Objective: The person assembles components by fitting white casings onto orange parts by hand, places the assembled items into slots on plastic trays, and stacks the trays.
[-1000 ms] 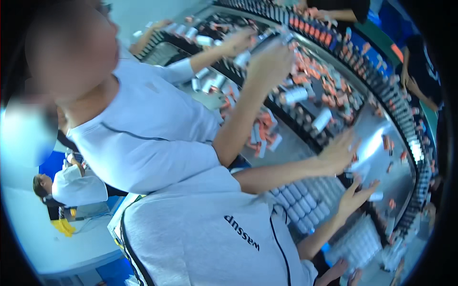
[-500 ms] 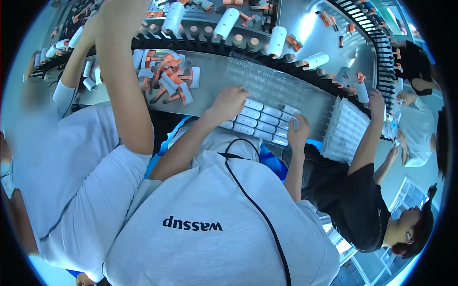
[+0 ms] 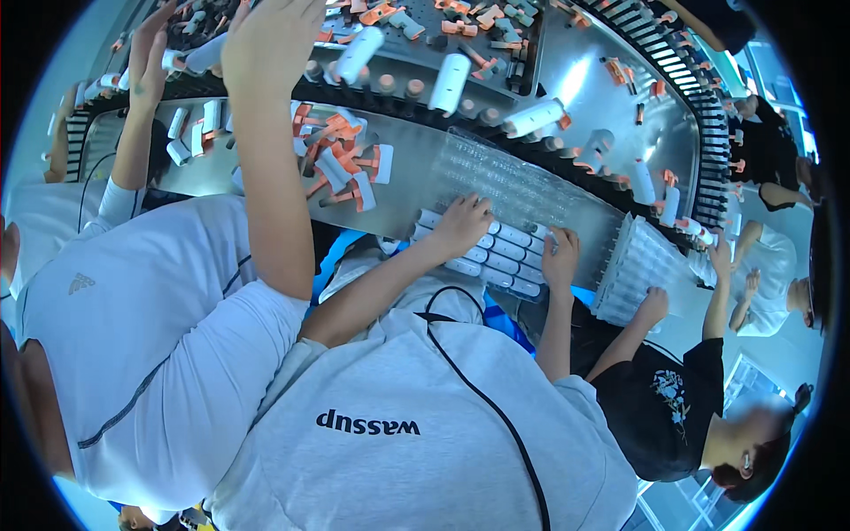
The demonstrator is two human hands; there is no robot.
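A clear plastic tray [image 3: 514, 291] sits tilted at the near edge of the metal table, filled with rows of white oblong devices [image 3: 505, 264]. Across its upper middle lies my left hand [image 3: 462, 225], fingers stretched over the devices and pointing right. At the tray's right edge my right hand [image 3: 560, 257] has its fingers curled round the rim; its fingertips are partly hidden. Beyond the tray, an empty clear blister sheet [image 3: 509, 168] lies flat on the table. A heap of orange-and-white parts [image 3: 341, 164] is left of it.
A curved black conveyor [image 3: 403, 111] runs behind, carrying white devices [image 3: 450, 84]. Stacked clear trays [image 3: 630, 274] stand to the right. A co-worker's raised arm [image 3: 270, 168] crosses close on my left; another co-worker's hand [image 3: 653, 305] is near the stack.
My left hand has shifted right across the devices, uncovering some at the tray's left end. My right hand stays at the right edge. The left co-worker's arm and the conveyor devices have moved.
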